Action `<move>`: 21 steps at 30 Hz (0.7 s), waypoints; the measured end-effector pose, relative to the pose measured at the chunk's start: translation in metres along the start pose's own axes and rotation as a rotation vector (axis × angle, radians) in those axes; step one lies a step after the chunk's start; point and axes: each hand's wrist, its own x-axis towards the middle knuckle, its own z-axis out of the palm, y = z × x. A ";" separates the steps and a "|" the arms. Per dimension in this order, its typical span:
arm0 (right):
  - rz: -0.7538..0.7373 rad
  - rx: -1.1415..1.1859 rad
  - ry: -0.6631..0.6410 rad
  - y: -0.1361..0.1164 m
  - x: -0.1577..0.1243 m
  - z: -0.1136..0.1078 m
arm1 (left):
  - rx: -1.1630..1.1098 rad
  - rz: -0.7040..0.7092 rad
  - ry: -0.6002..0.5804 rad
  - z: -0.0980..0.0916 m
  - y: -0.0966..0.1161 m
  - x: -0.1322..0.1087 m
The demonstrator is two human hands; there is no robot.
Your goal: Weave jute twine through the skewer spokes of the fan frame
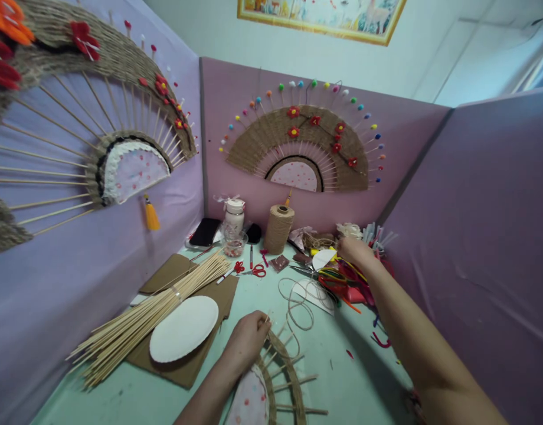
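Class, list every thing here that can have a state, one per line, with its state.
left hand, closed on the rim of the half-made fan.
right hand, reaching into the craft pile; grip unclear.
half-made fan, lying flat, partly woven.
twine spool, upright.
jar, upright, lidded.
skewer bundle, banded, lying across cardboard.
paper plate, flat on cardboard.

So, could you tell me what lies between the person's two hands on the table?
In the head view, a loose coil of jute twine and a white paper cut-out lie on the table between the left hand and the right hand.
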 end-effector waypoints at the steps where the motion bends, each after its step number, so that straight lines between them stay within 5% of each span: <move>1: -0.031 -0.008 0.006 -0.011 0.002 -0.002 | 0.011 -0.010 0.006 0.000 0.000 0.000; 7: -0.454 0.187 0.288 -0.101 0.033 -0.009 | 0.057 0.008 0.055 0.004 -0.005 0.002; 11: -0.413 0.229 0.274 -0.147 0.054 0.003 | 0.059 0.031 0.086 0.006 -0.007 0.001; 15: -0.235 0.289 0.218 -0.162 0.065 0.017 | 0.024 0.022 0.092 0.007 -0.008 0.000; 21: -0.325 0.474 0.355 -0.147 0.046 0.023 | -0.001 0.053 0.148 0.011 -0.012 0.002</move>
